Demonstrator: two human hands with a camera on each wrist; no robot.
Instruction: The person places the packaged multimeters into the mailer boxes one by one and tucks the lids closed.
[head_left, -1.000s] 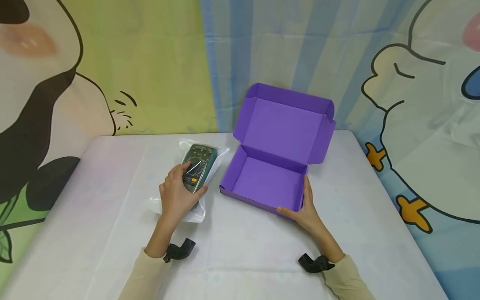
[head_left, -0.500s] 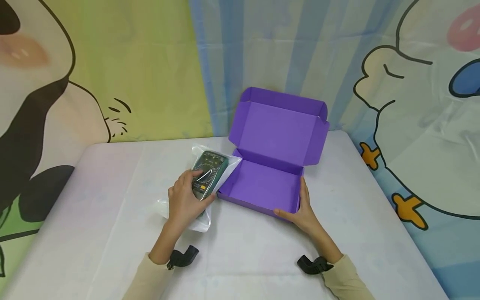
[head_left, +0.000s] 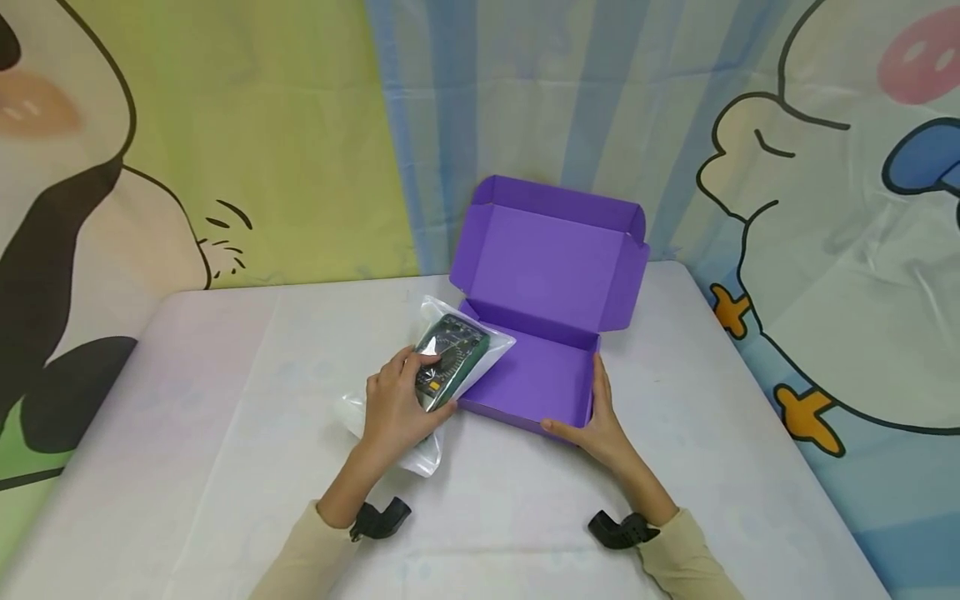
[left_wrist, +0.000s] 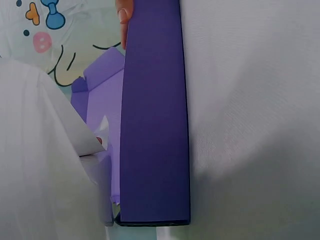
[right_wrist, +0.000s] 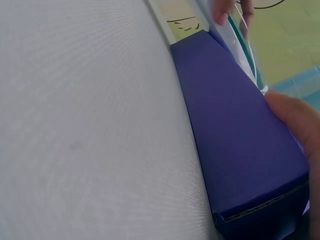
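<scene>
My left hand (head_left: 396, 414) grips a multimeter (head_left: 453, 348) sealed in a clear plastic bag (head_left: 491, 364). The meter's dial face is up, and the bag's far end overlaps the left side of an open purple cardboard box (head_left: 551, 379). Thumb on the front wall and fingers along the right side, my right hand (head_left: 600, 429) holds the box at its front right corner. White bag plastic (left_wrist: 37, 150) fills the left of the left wrist view, beside the box's front wall (left_wrist: 155, 125). In the right wrist view my right thumb (right_wrist: 295, 114) lies at the box's upper edge.
Behind the box stands its raised lid (head_left: 551, 258), with side flaps folded out. A white cloth (head_left: 247, 467) covers the table. Close behind the table hangs a printed cartoon curtain (head_left: 300, 150). Each wrist carries a black camera mount (head_left: 381, 518).
My left hand has carried the bagged multimeter rightward from the table beside the box to over its left edge. My right hand keeps its hold on the box corner. The head view has shifted slightly.
</scene>
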